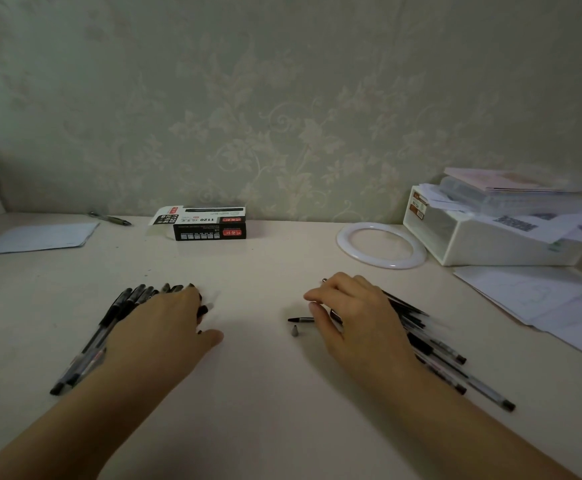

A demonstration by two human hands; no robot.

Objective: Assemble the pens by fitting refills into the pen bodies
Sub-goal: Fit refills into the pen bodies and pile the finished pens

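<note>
Clearly sorted for two-handed work: left hand [165, 323] flat, fingers spread over pens [123, 306], right hand [348, 313] pinching a refill [300, 319] beside loose tip [294, 330].

Home desk corner — floral wallpaper [282, 116], loose papers [542, 299], storage box [490, 244].

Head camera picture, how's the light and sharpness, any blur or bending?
Head view: dim and flat with soft shadows; wide-angle bending curves the table edge and the wall; right pens and papers smear near the edge; the box print is fairly sharp; faint sheen on the ring.
</note>
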